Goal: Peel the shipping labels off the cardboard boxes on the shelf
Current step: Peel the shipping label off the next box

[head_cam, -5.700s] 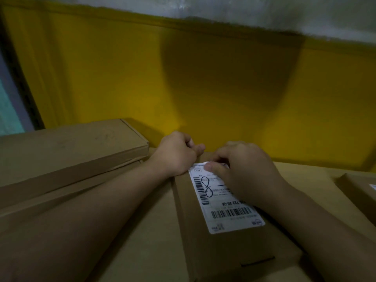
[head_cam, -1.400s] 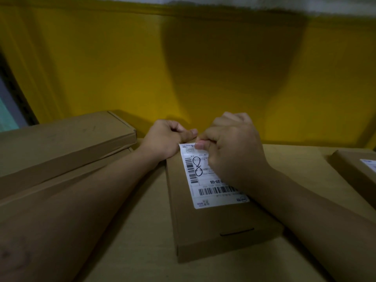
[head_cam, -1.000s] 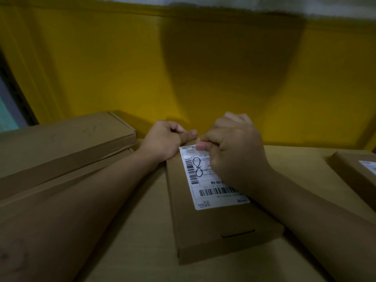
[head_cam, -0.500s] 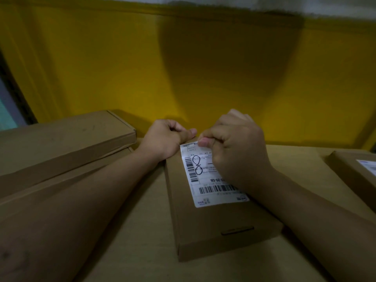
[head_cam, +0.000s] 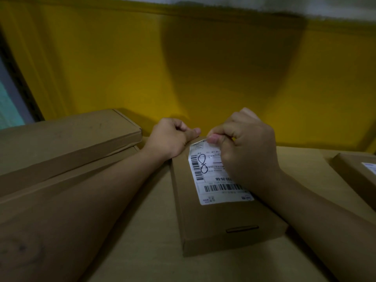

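A flat box (head_cam: 219, 220) lies in the middle on a cardboard sheet (head_cam: 138, 237), its long side running from near to far. Its white label (head_cam: 205, 180), printed with barcodes and marked with a hand-drawn figure eight, covers the far half of the top. The right hand (head_cam: 248, 151) pinches the label's far edge between thumb and forefinger. That edge is lifted a little off the cardboard, while the near part lies flat and stuck. The left hand (head_cam: 168, 139) grips the box's far left corner, its fingers curled and its thumb lying along the far edge. To the left, a long box (head_cam: 67, 137) rests on top of a second box (head_cam: 61, 180). At the right edge, well apart, is a small box (head_cam: 354, 171) with a white label of its own. A yellow wall (head_cam: 122, 68) stands behind.
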Demonstrator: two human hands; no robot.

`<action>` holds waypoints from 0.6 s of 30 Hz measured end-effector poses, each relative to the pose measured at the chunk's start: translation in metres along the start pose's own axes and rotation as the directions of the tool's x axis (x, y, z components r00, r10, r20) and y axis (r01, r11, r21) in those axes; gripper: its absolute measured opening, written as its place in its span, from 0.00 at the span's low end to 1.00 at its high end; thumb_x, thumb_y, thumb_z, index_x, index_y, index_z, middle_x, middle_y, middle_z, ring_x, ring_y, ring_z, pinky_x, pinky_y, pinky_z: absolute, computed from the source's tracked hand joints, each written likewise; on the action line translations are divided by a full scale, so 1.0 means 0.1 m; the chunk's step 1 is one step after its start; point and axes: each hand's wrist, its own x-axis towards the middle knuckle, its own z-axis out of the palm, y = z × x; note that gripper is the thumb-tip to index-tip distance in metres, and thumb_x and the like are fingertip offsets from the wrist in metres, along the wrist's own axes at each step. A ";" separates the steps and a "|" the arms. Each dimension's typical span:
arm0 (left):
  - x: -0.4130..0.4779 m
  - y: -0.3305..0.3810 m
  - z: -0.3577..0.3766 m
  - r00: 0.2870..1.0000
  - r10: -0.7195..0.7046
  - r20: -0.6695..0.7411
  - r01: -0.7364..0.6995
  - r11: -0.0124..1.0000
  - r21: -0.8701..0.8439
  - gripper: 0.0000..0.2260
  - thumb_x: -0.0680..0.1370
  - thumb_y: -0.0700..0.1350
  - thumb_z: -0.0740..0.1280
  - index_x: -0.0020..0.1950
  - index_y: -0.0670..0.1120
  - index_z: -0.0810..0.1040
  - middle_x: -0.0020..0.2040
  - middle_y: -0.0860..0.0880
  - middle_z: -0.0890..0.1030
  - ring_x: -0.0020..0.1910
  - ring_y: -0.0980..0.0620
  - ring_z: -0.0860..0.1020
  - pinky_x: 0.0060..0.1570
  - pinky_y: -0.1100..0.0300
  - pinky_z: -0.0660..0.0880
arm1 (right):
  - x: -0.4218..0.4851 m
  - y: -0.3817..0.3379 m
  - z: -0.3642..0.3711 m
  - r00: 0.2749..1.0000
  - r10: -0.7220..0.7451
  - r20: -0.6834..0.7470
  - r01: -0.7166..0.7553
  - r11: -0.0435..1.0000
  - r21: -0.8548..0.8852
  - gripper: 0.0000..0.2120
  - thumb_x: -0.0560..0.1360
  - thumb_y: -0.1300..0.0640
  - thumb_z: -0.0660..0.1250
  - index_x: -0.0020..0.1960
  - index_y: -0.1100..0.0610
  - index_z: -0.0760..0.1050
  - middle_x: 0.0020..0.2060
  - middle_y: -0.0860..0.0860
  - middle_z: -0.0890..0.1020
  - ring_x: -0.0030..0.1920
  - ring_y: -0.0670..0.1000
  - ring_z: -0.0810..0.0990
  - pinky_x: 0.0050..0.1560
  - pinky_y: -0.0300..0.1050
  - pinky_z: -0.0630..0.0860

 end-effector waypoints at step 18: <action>0.10 -0.08 0.01 0.999 0.037 -0.004 -0.036 0.991 0.132 0.17 0.72 0.53 0.75 0.39 0.40 0.78 0.33 0.47 0.77 0.33 0.51 0.74 0.38 0.54 0.74 | 0.17 0.11 -0.23 0.974 0.193 0.118 -0.216 0.948 0.233 0.10 0.76 0.50 0.64 0.51 0.53 0.79 0.43 0.46 0.81 0.45 0.43 0.78 0.46 0.37 0.74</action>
